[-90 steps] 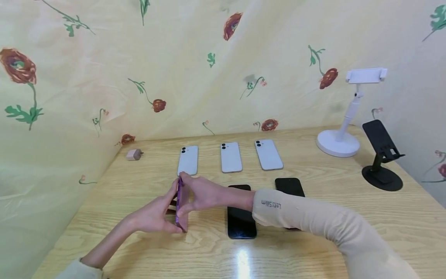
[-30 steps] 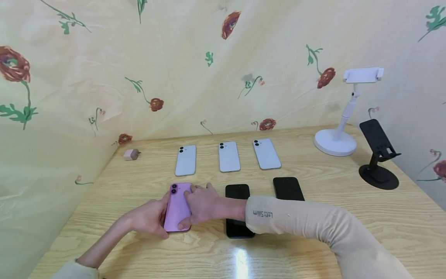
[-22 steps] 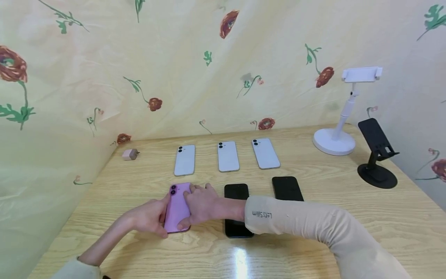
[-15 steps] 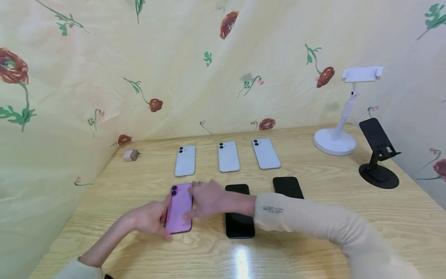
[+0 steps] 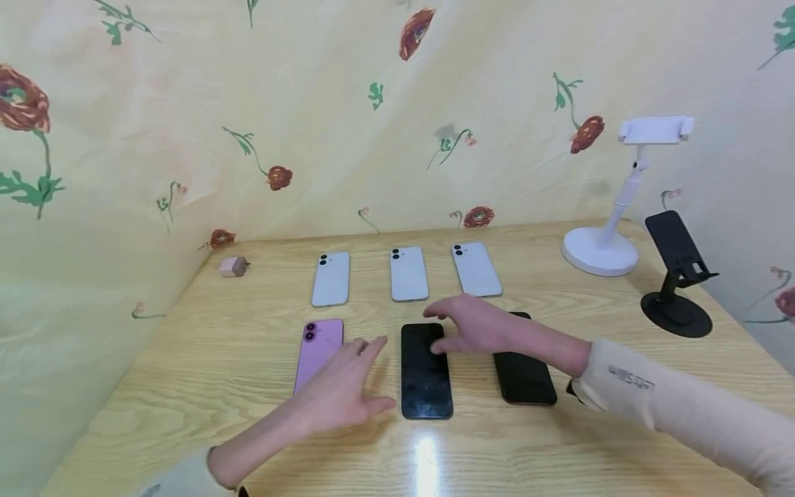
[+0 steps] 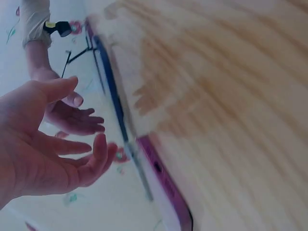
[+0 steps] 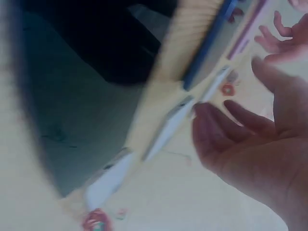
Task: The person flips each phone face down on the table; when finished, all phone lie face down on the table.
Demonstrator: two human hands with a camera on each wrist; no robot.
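A purple phone (image 5: 319,348) lies back up on the wooden table, its lower part hidden behind my left hand (image 5: 341,390). That hand hovers between it and a dark-screened phone (image 5: 426,386), holding nothing, fingers spread. Over the upper right edge of the dark-screened phone is my right hand (image 5: 478,324), thumb and fingers apart with nothing between them. Beneath the right forearm lies a second black phone (image 5: 526,379), partly covered. In the left wrist view the purple phone (image 6: 168,187) sits apart from the left hand's fingers (image 6: 98,159).
Three white phones (image 5: 331,279) lie in a row at the back. A pink charger plug (image 5: 234,266) sits at the back left. At the right stand a white phone stand (image 5: 601,250) and a black phone stand (image 5: 677,314). A flowered sheet (image 5: 335,103) hangs behind the table.
Both hands turned the purple phone from on edge to flat, back up, then let it go. Both hands moved right toward the middle dark-screened phone.
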